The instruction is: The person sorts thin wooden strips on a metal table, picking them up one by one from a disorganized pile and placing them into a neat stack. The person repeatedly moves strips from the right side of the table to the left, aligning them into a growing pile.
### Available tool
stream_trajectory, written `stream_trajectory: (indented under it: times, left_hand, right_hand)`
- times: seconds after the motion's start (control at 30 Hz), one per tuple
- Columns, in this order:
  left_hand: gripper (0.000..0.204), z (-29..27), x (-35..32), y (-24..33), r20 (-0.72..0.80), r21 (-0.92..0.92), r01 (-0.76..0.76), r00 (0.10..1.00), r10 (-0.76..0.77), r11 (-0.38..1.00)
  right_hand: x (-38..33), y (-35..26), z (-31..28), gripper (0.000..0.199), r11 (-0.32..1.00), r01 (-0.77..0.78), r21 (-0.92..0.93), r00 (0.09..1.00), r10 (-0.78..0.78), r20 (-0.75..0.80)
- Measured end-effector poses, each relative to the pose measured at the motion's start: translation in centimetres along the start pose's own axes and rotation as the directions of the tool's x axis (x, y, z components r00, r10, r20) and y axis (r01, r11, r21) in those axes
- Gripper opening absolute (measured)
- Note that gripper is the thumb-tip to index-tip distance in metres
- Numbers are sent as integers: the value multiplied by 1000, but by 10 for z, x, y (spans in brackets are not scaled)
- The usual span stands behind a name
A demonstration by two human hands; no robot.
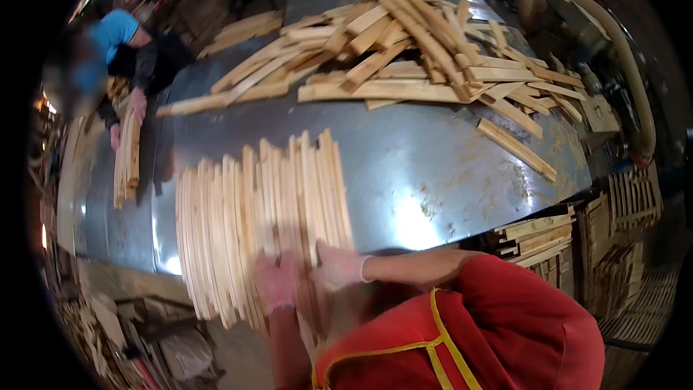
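Observation:
A row of pale wooden strips (216,231) lies side by side across the near edge of the metal table (390,166), with their near ends sticking out over it. My left hand (277,278), in a pinkish glove, is closed on strips near their near ends. Just to its right, my gloved right hand (341,266) grips the same row from the right side, thumb toward the far end. A few darker strips show between the two hands, slightly blurred. The fingertips are partly hidden among the wood.
A heap of loose wooden strips (382,92) covers the table's far side. One separate strip (516,149) lies at the right. At the left, another person (119,36) in blue holds a small bundle of strips (128,159) upright. Stacked wood (538,238) stands below the right edge.

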State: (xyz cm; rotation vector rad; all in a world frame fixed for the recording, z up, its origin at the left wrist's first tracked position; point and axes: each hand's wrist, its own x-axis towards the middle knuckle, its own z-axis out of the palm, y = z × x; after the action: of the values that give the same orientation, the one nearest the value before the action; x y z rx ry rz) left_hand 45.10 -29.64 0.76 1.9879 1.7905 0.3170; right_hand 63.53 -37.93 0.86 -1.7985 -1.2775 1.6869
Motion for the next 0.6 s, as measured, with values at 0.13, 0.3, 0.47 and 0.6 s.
stream_trajectory:
  times: [0.13, 0.3, 0.47, 0.6]
  left_hand:
    - [78, 5, -16, 19, -233, 110, -100, 965, 123, 989]
    - [70, 48, -61, 42, -95, 225, -367, 914, 395, 903]
    - [72, 85, -90, 173, 137, 122, -564, 825, 549, 817]
    - [77, 91, -103, 204, 354, 37, -520, 805, 476, 853]
  right_hand:
    - [18, 52, -132, 76, 921, 331, -204, 845, -386, -370]
    - [-8, 48, -419, 43, 836, -121, -535, 372, -462, -805]
    - [7, 113, -543, 65, 734, -572, -366, 242, -275, -930]
    - [-18, 110, -538, 72, 833, -435, -342, 467, -116, -877]
